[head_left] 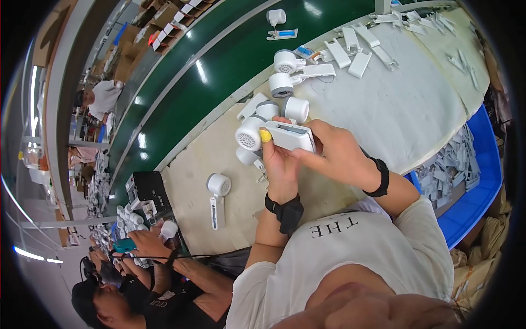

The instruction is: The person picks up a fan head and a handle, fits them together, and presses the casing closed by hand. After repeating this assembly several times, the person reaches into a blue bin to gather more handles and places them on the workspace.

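My left hand (pixel 282 167), with a yellow wrap (pixel 266 135) on one finger, is closed round one end of a white fan handle (pixel 289 137). The handle has a long slot in its upper face. Around its other end my right hand (pixel 337 151) is closed, thumb along the near side. A round white fan head (pixel 249 133) with a perforated face sits just left of the handle; I cannot tell whether the two are joined. More white fan heads (pixel 296 109) lie right behind my hands, partly hidden by them.
One fan (pixel 218 185) lies apart on the left of the table (pixel 189 159). Loose white casings (pixel 359 64) lie at the far right. A blue bin (pixel 487 181) of white parts stands at right. Beyond runs a green belt (pixel 203 93). A co-worker's hands (pixel 145 244) hold a teal tool (pixel 124 245).
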`<state>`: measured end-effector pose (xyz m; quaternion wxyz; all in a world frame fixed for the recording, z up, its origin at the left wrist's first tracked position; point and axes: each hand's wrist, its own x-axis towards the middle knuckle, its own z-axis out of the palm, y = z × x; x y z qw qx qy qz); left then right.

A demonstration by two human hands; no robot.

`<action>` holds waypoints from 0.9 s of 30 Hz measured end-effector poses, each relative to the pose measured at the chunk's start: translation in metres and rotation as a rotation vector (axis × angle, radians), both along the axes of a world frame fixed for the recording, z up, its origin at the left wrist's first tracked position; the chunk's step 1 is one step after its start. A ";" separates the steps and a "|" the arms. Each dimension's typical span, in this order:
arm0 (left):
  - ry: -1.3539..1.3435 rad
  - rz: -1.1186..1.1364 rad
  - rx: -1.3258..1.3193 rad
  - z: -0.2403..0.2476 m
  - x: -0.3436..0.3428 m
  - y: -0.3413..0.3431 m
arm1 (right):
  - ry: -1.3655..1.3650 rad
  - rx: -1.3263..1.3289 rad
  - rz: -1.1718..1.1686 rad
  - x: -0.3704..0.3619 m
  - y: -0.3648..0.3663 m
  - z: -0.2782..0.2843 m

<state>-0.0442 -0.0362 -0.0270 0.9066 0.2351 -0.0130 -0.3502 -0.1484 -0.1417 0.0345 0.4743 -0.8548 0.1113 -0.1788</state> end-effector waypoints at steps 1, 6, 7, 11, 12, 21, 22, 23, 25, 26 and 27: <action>0.008 0.034 0.019 0.001 0.000 -0.002 | -0.002 0.002 -0.002 0.000 -0.001 0.000; -0.066 0.061 0.019 0.005 -0.003 0.000 | -0.160 0.006 -0.040 -0.002 0.002 -0.001; -0.075 0.096 0.010 0.008 -0.005 0.000 | -0.164 0.002 -0.040 -0.002 -0.001 -0.001; -0.230 0.059 0.002 0.016 -0.009 0.007 | -0.293 -0.144 -0.103 -0.003 -0.016 -0.012; -0.296 0.088 0.068 0.015 -0.011 0.009 | -0.417 -0.338 -0.112 -0.002 -0.018 -0.016; -0.493 0.149 0.273 0.023 -0.025 -0.005 | -0.429 -0.631 -0.097 0.014 -0.010 -0.026; -0.421 0.125 0.223 0.024 -0.024 -0.005 | -0.431 -0.634 -0.090 0.014 -0.012 -0.025; -0.348 0.102 0.171 0.025 -0.022 -0.005 | -0.477 -0.552 -0.047 0.013 -0.016 -0.025; -0.279 0.102 0.137 0.022 -0.014 0.000 | -0.517 -0.474 0.000 0.007 -0.025 -0.030; -0.213 0.097 0.106 0.022 -0.010 0.002 | -0.661 -0.308 0.047 0.003 -0.030 -0.033; -0.209 0.110 0.101 0.023 -0.007 0.005 | -0.801 -0.133 0.101 -0.001 -0.033 -0.035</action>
